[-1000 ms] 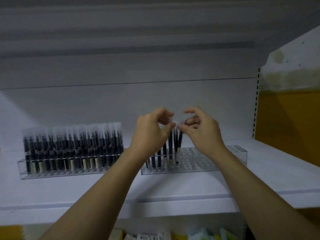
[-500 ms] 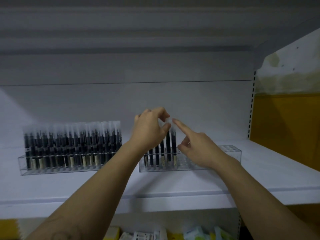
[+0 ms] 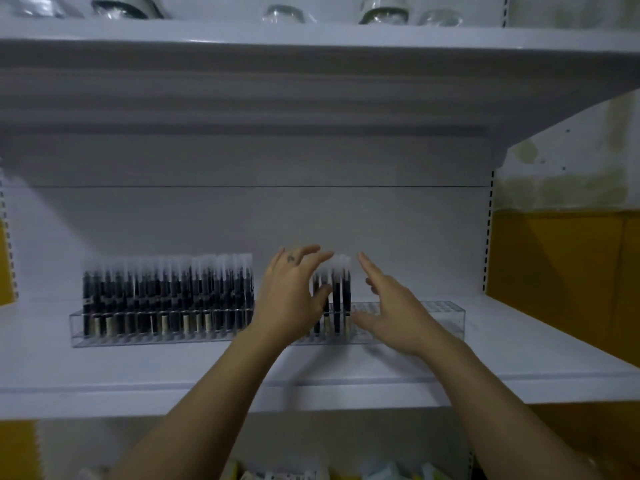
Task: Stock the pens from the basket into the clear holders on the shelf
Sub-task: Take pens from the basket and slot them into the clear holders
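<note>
Two clear holders stand side by side on the white shelf [image 3: 346, 372]. The left holder [image 3: 78, 329] is packed with black pens with frosted caps [image 3: 166, 292]. The right holder [image 3: 446, 315] has only a few black pens [image 3: 341, 292] standing at its left end; the rest of its slots are bare. My left hand [image 3: 289, 296] has straight fingers and touches those pens from the left, hiding some of them. My right hand [image 3: 391, 306] is spread open just right of them, holding nothing. The basket is out of view.
An upper shelf [image 3: 311, 39] with glassware [image 3: 381, 10] overhangs the work area. A yellow wall panel [image 3: 561, 289] closes the right side. Below the shelf edge, packaged goods [image 3: 294, 474] show on a lower level.
Both hands have opened: the left released its pinch on the pen caps, the right dropped lower and spread its fingers. The camera tilted up, revealing the upper shelf.
</note>
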Demonstrator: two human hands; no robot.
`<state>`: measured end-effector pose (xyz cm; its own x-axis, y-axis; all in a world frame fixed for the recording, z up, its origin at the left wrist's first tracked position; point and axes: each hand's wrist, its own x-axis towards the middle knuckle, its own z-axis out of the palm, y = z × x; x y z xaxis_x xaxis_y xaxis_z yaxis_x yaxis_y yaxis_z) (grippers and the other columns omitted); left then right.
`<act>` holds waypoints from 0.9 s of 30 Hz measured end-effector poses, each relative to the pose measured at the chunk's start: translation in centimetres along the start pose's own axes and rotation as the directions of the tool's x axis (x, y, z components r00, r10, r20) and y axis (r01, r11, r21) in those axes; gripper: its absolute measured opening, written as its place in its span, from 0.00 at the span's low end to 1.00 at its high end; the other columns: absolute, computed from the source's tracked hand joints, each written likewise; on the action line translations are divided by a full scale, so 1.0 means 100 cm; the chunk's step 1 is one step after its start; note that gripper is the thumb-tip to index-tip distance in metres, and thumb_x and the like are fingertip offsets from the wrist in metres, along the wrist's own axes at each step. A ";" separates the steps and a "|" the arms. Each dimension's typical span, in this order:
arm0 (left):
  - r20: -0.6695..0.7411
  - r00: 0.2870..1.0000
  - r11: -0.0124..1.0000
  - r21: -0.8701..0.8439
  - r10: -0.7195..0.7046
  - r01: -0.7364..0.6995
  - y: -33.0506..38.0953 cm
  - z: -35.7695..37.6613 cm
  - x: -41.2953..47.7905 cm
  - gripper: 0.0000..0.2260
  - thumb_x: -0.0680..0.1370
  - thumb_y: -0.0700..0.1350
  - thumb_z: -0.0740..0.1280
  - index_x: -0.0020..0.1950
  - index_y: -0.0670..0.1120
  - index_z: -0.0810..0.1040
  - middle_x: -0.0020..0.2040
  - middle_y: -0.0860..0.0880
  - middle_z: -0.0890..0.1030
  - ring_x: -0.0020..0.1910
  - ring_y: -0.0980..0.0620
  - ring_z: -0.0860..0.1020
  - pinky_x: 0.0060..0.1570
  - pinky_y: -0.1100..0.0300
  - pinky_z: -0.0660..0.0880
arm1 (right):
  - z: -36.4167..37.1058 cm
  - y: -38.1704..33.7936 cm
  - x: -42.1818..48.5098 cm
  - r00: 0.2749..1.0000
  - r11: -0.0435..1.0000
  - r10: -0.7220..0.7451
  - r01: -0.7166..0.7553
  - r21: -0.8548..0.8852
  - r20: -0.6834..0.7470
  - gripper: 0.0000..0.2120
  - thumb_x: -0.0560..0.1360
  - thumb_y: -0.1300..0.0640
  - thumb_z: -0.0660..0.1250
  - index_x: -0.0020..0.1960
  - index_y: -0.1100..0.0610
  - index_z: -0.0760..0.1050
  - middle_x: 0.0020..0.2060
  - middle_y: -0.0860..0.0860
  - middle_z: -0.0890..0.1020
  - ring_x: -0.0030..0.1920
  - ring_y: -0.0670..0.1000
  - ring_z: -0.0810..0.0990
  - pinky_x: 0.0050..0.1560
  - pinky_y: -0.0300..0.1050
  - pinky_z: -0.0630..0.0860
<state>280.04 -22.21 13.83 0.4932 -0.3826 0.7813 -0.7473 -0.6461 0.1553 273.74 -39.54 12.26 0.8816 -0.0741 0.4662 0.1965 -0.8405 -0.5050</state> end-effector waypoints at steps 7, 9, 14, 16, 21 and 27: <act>-0.022 1.000 1.000 0.023 -0.013 0.013 -0.004 -0.011 -0.082 0.18 0.75 0.50 0.70 0.65 0.52 0.76 0.62 0.52 0.77 0.62 0.50 0.73 0.64 0.53 0.65 | 0.027 -0.027 -0.055 0.994 0.993 -0.106 0.106 -0.044 -0.012 0.36 0.76 0.49 0.69 0.77 0.42 0.53 0.72 0.43 0.63 0.70 0.46 0.65 0.64 0.36 0.61; -0.028 0.999 0.999 0.027 -0.031 0.031 -0.006 -0.015 -0.109 0.15 0.75 0.50 0.69 0.61 0.52 0.77 0.59 0.52 0.79 0.59 0.49 0.75 0.59 0.54 0.66 | 0.044 -0.032 -0.072 0.990 0.990 -0.136 0.135 -0.051 -0.024 0.33 0.76 0.49 0.68 0.77 0.43 0.56 0.73 0.43 0.63 0.72 0.45 0.63 0.69 0.39 0.61; -0.001 0.997 0.995 0.066 -0.080 0.080 -0.018 -0.019 -0.182 0.13 0.74 0.54 0.65 0.57 0.52 0.78 0.53 0.53 0.80 0.53 0.50 0.76 0.50 0.54 0.70 | 0.098 -0.039 -0.122 0.962 0.968 -0.252 0.250 -0.024 -0.109 0.18 0.76 0.51 0.68 0.65 0.47 0.74 0.59 0.42 0.74 0.60 0.41 0.72 0.60 0.37 0.71; 0.053 0.990 0.991 0.050 -0.129 0.126 -0.026 -0.013 -0.217 0.14 0.75 0.55 0.63 0.57 0.52 0.78 0.52 0.53 0.79 0.52 0.49 0.77 0.49 0.53 0.73 | 0.125 -0.036 -0.141 0.970 0.973 -0.232 0.233 0.004 -0.074 0.15 0.75 0.51 0.68 0.61 0.48 0.76 0.55 0.43 0.76 0.56 0.44 0.75 0.55 0.38 0.73; 0.268 0.912 0.950 0.100 -0.311 0.294 -0.040 0.010 -0.295 0.20 0.74 0.57 0.62 0.64 0.53 0.75 0.60 0.54 0.78 0.59 0.49 0.75 0.57 0.53 0.71 | 0.196 -0.011 -0.176 0.980 0.997 -0.076 0.081 -0.020 0.182 0.24 0.76 0.46 0.66 0.70 0.47 0.68 0.67 0.44 0.70 0.66 0.47 0.69 0.62 0.38 0.66; 0.451 0.768 0.888 0.170 -0.455 0.426 -0.052 0.042 -0.367 0.23 0.75 0.56 0.66 0.70 0.53 0.70 0.67 0.53 0.73 0.67 0.50 0.68 0.64 0.55 0.66 | 0.265 0.021 -0.216 0.898 0.998 0.053 -0.035 -0.049 0.437 0.27 0.77 0.48 0.67 0.74 0.47 0.63 0.72 0.44 0.65 0.72 0.47 0.63 0.68 0.41 0.63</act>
<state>267.71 -7.61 -18.15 0.9195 -0.2980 0.2563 -0.3779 -0.8495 0.3682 266.45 -25.49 -18.13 0.9895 0.1237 0.0745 0.1443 -0.8627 -0.4847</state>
